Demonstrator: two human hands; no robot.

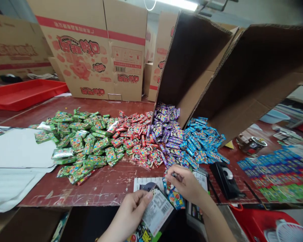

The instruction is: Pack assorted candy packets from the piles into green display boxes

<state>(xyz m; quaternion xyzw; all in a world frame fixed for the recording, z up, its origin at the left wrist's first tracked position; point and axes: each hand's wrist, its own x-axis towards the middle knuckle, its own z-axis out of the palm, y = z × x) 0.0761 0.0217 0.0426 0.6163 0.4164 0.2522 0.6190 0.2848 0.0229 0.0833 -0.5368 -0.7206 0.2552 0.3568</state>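
My left hand [132,210] grips a printed package [158,211] with a barcode label, held at the near table edge. My right hand [184,183] is just right of it, fingers pinched on a small sachet at the package's top, close to the purple sachets. Across the red-brown table [111,183] lie four heaps of small sachets: green [78,143], red [133,139], purple [165,132] and blue [200,143].
Two tipped open cartons [242,74] lean over the purple and blue heaps. A printed carton [96,47] and a red tray [22,94] stand at the back. A black tape dispenser [226,179], sorted rows of sachets [280,174] and white sheets [17,151] flank me.
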